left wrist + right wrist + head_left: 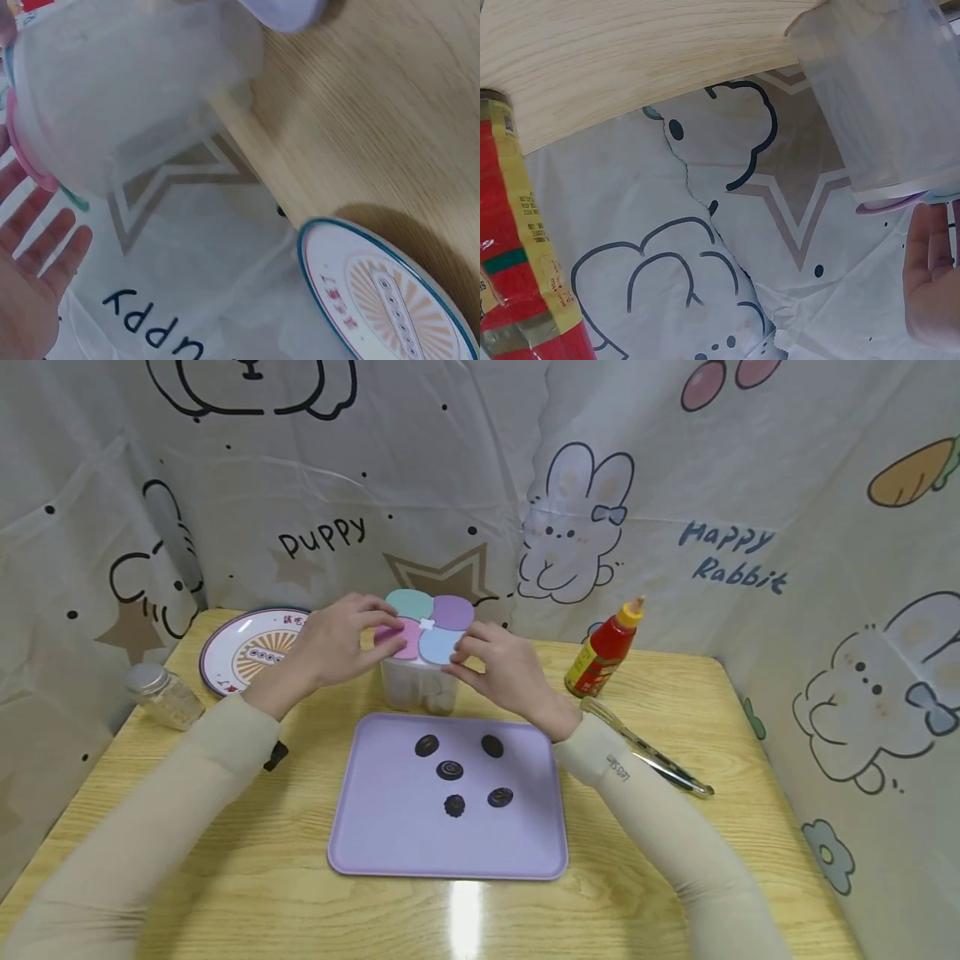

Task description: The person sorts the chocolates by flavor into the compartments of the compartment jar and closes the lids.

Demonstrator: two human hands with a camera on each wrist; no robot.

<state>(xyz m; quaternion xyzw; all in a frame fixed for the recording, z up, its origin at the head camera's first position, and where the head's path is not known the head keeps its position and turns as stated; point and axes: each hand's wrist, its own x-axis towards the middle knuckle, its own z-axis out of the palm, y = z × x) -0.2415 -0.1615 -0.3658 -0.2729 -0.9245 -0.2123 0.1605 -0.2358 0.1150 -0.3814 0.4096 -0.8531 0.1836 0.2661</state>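
Observation:
A clear plastic container (405,685) stands behind the tray, with pale contents showing dimly through its wall. Its flower-shaped lid (452,612) has green, purple, pink and blue petals. My left hand (330,639) rests thumb and fingertips on the pink petal; in the left wrist view its fingers (46,247) are spread and fairly straight. At the front right edge of the blue petal, my right hand (506,668) pinches the lid between thumb and bent fingers. The right wrist view shows that hand's fingers (932,244) at the lid's rim, with the thumb hidden.
A lilac tray (397,843) with several dark chocolates (450,770) lies in front. To the left are a patterned plate (232,647) and a jar (167,697). A red sauce bottle (600,660) and tongs (645,747) lie right. A printed curtain (450,485) hangs behind.

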